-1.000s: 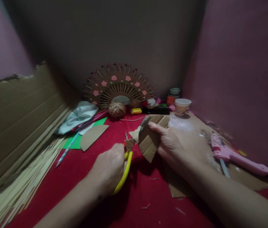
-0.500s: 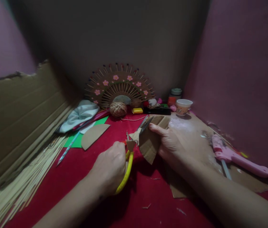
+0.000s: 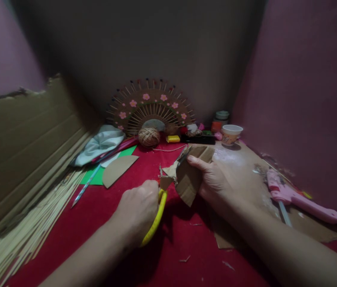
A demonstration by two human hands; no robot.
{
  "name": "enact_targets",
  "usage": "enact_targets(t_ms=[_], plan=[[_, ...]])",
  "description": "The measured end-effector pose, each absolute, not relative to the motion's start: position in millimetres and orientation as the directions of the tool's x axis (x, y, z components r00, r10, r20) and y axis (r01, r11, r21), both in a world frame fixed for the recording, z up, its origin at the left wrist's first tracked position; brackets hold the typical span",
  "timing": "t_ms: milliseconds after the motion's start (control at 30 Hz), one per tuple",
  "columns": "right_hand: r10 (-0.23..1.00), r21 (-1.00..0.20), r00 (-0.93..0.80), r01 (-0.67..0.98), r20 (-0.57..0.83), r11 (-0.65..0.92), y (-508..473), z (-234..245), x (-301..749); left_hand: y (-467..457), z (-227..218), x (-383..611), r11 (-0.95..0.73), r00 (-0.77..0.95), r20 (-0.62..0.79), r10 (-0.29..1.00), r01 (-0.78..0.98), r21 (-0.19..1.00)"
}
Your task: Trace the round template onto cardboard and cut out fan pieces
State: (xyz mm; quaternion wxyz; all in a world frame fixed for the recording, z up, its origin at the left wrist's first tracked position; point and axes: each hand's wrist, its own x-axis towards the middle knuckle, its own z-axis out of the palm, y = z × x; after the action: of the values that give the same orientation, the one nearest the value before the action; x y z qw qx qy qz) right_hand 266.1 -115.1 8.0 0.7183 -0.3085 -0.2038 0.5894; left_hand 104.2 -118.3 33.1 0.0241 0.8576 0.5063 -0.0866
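My left hand [image 3: 140,205] is closed around the yellow handles of a pair of scissors [image 3: 155,225]. Most of the blades are hidden behind a curling strip at the cut edge of a brown cardboard piece [image 3: 188,179]. That piece is pinched in my right hand [image 3: 213,179], thumb on top, held above the red cloth [image 3: 192,255]. A pale torn flap sticks out from its left side, close to the scissors. Left of my hands, a half-round cardboard piece [image 3: 119,170] lies partly on green paper [image 3: 92,177].
Thin sticks [image 3: 30,223] and a pencil [image 3: 86,186] lie at left. A decorated fan [image 3: 153,99] stands at the back behind a twine ball [image 3: 148,137]. To the right are a paper cup [image 3: 231,135] and a pink glue gun [image 3: 302,201] on a cardboard sheet [image 3: 246,167].
My left hand and the scissors have shifted slightly down and left. Less of the dark blades shows past the cardboard. My right hand is almost still.
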Motion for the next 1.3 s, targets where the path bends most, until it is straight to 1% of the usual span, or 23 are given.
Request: enact_targets(t_ms=[100, 233, 367, 633, 700, 867, 933, 1000, 1200, 1300], plan=[[0.970, -0.693, 0.237, -0.708, -0.053, 0.136, -114.3, 6.8, 266.5, -118.1, 31.5, 103.4, -0.485, 0.470, -0.168, 0.867, 0.873, -0.060], [0.969, -0.705, 0.243, -0.694, -0.036, 0.148, -112.8, 6.1, 267.0, -116.9, 26.8, 101.6, -0.511, 0.502, -0.138, 0.854, 0.858, -0.045], [0.970, -0.704, 0.235, -0.700, -0.067, 0.121, -111.9, 4.9, 267.4, -115.8, 25.5, 100.8, -0.542, 0.536, -0.111, 0.837, 0.840, -0.026], [0.971, -0.735, 0.229, -0.671, -0.077, 0.100, -110.3, 8.2, 271.1, -114.5, 29.0, 100.7, -0.509, 0.506, -0.136, 0.852, 0.861, 0.015], [0.973, -0.737, 0.219, -0.669, -0.068, 0.099, -110.4, 9.2, 272.0, -114.1, 28.3, 99.6, -0.528, 0.530, -0.106, 0.841, 0.848, 0.052], [0.984, -0.752, 0.171, -0.654, -0.046, 0.079, -112.6, 10.0, 272.0, -113.2, 25.8, 96.6, -0.507, 0.523, -0.006, 0.852, 0.829, 0.237], [0.987, -0.756, 0.157, -0.650, -0.038, 0.074, -113.9, 11.0, 271.6, -113.0, 24.9, 96.3, -0.492, 0.511, -0.002, 0.860, 0.830, 0.262], [0.987, -0.757, 0.150, -0.651, -0.057, 0.056, -115.2, 12.6, 271.4, -112.7, 24.5, 96.6, -0.493, 0.512, -0.007, 0.859, 0.831, 0.257], [0.991, -0.747, 0.086, -0.665, -0.106, -0.022, -117.0, 16.8, 272.2, -111.8, 24.3, 97.2, -0.504, 0.520, -0.043, 0.853, 0.842, 0.190], [0.990, -0.742, 0.083, -0.670, -0.110, -0.027, -117.3, 17.3, 272.3, -111.9, 23.1, 98.0, -0.487, 0.504, -0.046, 0.862, 0.851, 0.197]])
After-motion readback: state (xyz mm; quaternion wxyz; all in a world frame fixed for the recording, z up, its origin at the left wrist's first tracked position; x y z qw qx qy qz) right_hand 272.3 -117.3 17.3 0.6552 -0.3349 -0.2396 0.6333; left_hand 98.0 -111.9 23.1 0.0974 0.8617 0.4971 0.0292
